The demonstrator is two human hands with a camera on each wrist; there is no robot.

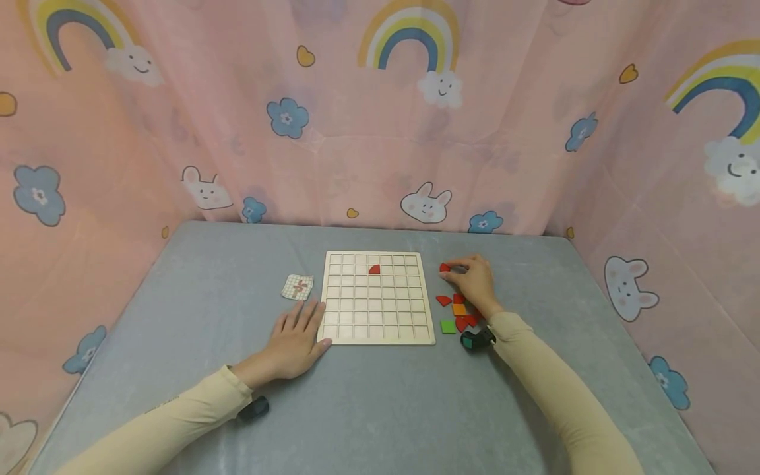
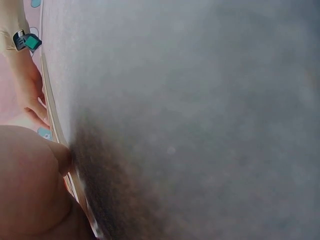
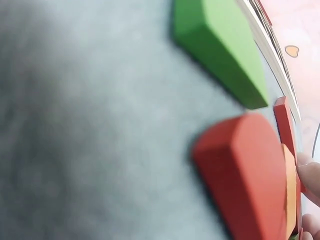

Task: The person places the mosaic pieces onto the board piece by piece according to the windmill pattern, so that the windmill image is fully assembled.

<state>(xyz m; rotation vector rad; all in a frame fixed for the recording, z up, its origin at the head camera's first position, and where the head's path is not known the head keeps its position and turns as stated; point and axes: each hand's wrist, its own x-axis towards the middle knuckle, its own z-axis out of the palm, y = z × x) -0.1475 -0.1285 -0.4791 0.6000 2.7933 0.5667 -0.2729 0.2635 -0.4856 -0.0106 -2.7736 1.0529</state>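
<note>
A pale wooden grid board [image 1: 377, 316] lies on the table, with one red quarter-circle piece [image 1: 375, 270] in a cell of its upper part. My left hand [image 1: 295, 340] rests flat at the board's lower left edge, fingers straight, thumb at the corner. To the right of the board, my right hand [image 1: 473, 280] pinches a red piece [image 1: 444, 267] between thumb and fingertips. Below that hand lie a red quarter-circle [image 1: 443, 301], an orange square [image 1: 459, 309], a green square [image 1: 448, 326] and several more red pieces; the forearm side partly hides them. The right wrist view shows the green block [image 3: 225, 50] close up.
A small patterned card [image 1: 297, 287] with a red figure on a grid lies left of the board, just beyond the left fingertips. The grey table [image 1: 380, 409] meets a pink printed curtain [image 1: 332, 165] at its back and sides. Each wrist wears a black device.
</note>
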